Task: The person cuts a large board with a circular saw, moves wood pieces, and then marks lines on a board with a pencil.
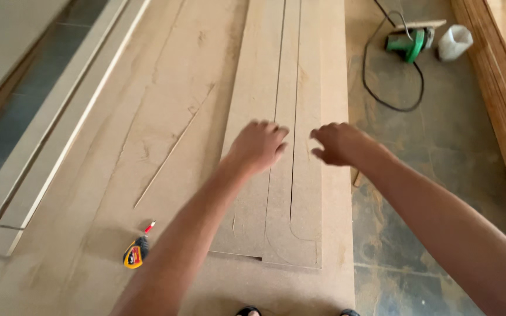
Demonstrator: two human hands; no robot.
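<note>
The left hand [257, 146] rests flat, fingers loose, on the long tan fibreboard panel with curved cut lines [276, 193]; the right hand [338, 143] hovers open above it. The thin cut strips could snap if lifted unevenly.

A cut fibreboard panel [300, 175] lies on a larger sheet [147, 146]; tape measure [137, 253] lies to its left, power tool [408, 42] on the floor far right.

Two bare forearms, no sleeves, left grip [257, 146], right grip [338, 144], dark sandals [248, 311] at the bottom edge
</note>
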